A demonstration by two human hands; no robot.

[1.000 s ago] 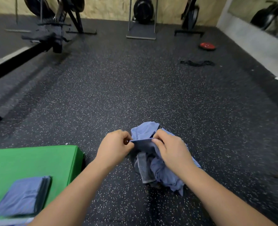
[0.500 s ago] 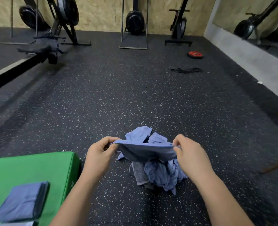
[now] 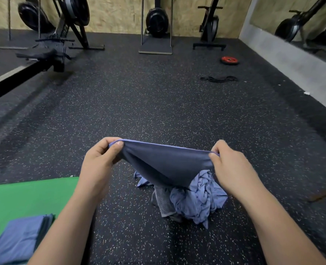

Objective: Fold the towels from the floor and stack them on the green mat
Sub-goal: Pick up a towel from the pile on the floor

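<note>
- Blue-grey towel (image 3: 166,165) hangs stretched between two hands, just above a crumpled pile of towels (image 3: 192,199) on the speckled black floor (image 3: 158,111).
- The left hand (image 3: 99,165) pinches the towel's left top corner and the right hand (image 3: 232,169) pinches the right. Each grip is closed tight on cloth.
- Both forearms reach forward, with the hands roughly level and well apart.
- Folding well likely calls for a taut, level top edge, lifted clear of the pile before the corners meet.
- Near left, the green mat (image 3: 24,197) holds a folded stack (image 3: 19,240).

Both hands have drawn apart — the towel (image 3: 168,163) now stretched taut, lifted higher.
</note>
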